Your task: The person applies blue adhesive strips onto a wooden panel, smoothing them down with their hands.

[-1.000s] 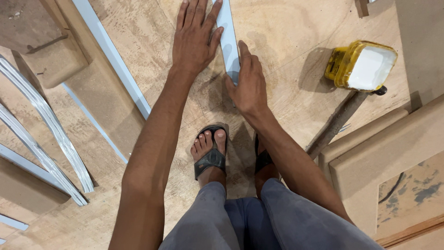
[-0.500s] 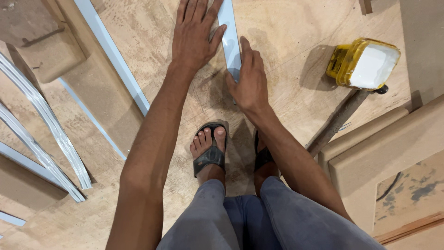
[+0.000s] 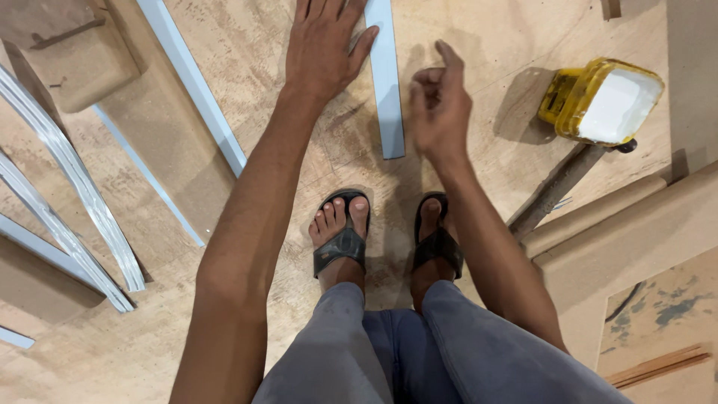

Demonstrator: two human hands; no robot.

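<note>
Warm, even overhead light casts soft shadows beneath the hands and feet; slight motion blur, wide-angle bending at edges.

A bare plywood floor [image 3: 247, 67] carries a pale blue strip [image 3: 386, 82], a longer pale strip [image 3: 196, 82], a yellow container [image 3: 598, 101], curved metal strips [image 3: 71, 176], and fibreboard offcuts [image 3: 82, 63] at the edges.

A single head-worn camera looks almost straight down from the person's standing height onto a plywood floor [image 3: 247, 60]. Their own legs and sandalled feet [image 3: 340, 236] fill 6 o'clock, both forearms reach towards 12 o'clock, and the view is close; no second view shares the scene
</note>
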